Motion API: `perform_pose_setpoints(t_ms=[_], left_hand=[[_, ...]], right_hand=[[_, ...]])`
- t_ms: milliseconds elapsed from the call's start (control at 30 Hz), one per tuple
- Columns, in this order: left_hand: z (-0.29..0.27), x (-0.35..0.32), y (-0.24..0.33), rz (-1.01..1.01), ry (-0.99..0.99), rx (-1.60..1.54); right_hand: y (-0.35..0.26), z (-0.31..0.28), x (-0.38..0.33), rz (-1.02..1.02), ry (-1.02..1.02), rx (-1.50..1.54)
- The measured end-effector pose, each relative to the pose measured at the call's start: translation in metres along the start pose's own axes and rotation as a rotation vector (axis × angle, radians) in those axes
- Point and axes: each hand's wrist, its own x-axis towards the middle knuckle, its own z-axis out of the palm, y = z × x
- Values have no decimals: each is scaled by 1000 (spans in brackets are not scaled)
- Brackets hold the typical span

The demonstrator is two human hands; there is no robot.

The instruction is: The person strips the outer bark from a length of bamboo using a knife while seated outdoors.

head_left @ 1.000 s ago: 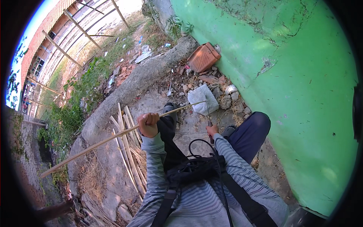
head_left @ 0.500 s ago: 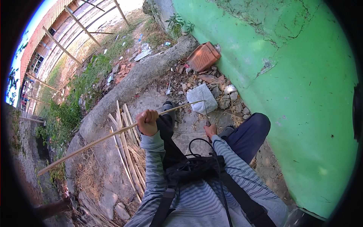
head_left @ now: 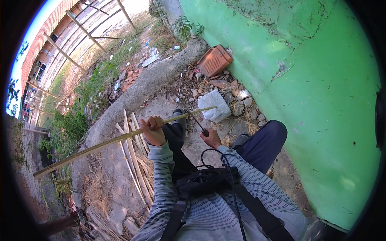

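My left hand [head_left: 152, 129] grips a long pale bamboo strip [head_left: 100, 143] that runs from the lower left up to a tip near a grey block. A dark-bladed knife [head_left: 189, 113] is held by its handle in my right hand [head_left: 210, 138], the blade crossing over the strip just right of my left hand. Both sleeves are grey striped. My knees, in dark trousers, are bent below the strip.
A bundle of split bamboo strips [head_left: 134, 160] lies on the dirt at my left. A grey block [head_left: 215, 105], rubble and a red hollow brick [head_left: 214, 60] sit by the green wall [head_left: 317, 100]. A concrete kerb [head_left: 148, 86] runs diagonally ahead.
The knife blade now shows raised across the strip; the strip's far left end has dropped slightly. Both hands stay in about the same place.
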Motion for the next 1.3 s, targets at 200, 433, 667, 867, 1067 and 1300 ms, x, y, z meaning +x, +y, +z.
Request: perform_pose_setpoints(t_ms=[200,433,667,867,1067,1300], left_hand=[[2,-1,1,17,-7,-12],[24,-5,6,84,7,-69],[10,4,-4,128,24,-40],[11,-1,1,108,30,30],[7,4,-3,83,15,-67],[9,5,-1,100,105,24]], right_hand=[[8,5,-6,128,18,11],[14,3,-5,180,52,48],[16,0,-5,185,61,63],[-1,-1,-7,99,61,76],[29,9,-2,291,14,356],[18,3,-4,472,-28,482]])
